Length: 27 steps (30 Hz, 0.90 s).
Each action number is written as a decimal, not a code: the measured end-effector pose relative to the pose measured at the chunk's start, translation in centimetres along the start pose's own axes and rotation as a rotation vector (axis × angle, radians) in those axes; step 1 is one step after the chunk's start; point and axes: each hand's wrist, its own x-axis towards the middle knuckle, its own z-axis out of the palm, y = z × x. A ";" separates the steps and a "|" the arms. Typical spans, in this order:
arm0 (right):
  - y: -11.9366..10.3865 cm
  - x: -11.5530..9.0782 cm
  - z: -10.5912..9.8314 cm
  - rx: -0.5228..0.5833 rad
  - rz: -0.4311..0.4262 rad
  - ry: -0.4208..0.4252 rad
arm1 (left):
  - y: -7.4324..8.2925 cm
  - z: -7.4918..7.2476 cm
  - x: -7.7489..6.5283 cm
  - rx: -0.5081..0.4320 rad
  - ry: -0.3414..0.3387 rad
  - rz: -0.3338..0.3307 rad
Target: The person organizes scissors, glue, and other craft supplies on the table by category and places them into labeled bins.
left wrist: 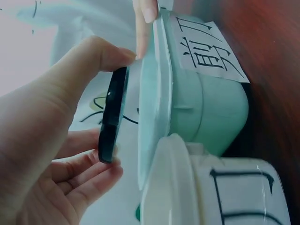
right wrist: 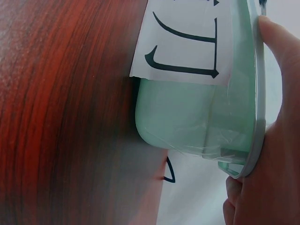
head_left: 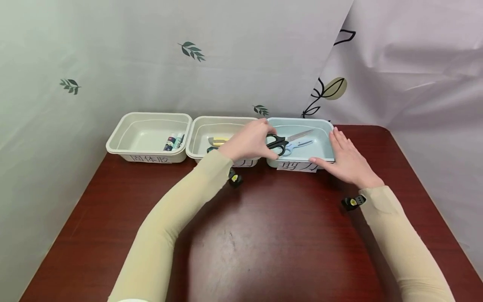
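In the head view, my left hand (head_left: 249, 140) pinches a pair of black-handled scissors (head_left: 280, 144) over the left end of a light blue bin (head_left: 324, 154). The left wrist view shows the black handle (left wrist: 112, 115) edge-on between thumb and fingers of that hand (left wrist: 79, 89), close above the bin's rim (left wrist: 161, 75). Light blue scissors (head_left: 298, 145) lie inside this bin. My right hand (head_left: 349, 161) rests on the bin's right front corner, fingers straight along the side rim. Its thumb (right wrist: 276, 35) touches the front rim in the right wrist view.
A middle bin (head_left: 194, 144), partly behind my left hand, holds a yellow-handled cutter (head_left: 219, 141) and a dark item. The left bin (head_left: 113, 140) contains several glue sticks (head_left: 172, 142). Handwritten paper labels (head_left: 151, 158) mark the fronts. All stand on a red-brown table (head_left: 264, 235) against a curtain.
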 end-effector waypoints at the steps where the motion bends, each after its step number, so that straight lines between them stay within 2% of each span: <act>1: -0.1 0.0 0.0 -0.002 -0.002 -0.002 | 0.0 0.2 0.4 0.007 -0.006 -0.008; 4: -0.1 0.1 0.0 -0.006 -0.001 -0.004 | -0.1 1.0 1.2 -0.020 -0.015 -0.039; 8: -0.2 0.2 0.1 -0.005 0.003 -0.013 | -0.3 1.8 1.4 -0.050 -0.012 -0.070; 18: -0.5 -0.1 -0.1 0.003 0.009 -0.019 | -0.2 1.6 0.2 -0.022 0.026 -0.076; 27: -0.6 -0.1 -0.1 0.004 0.008 -0.011 | -0.3 1.4 -1.2 0.073 0.082 -0.038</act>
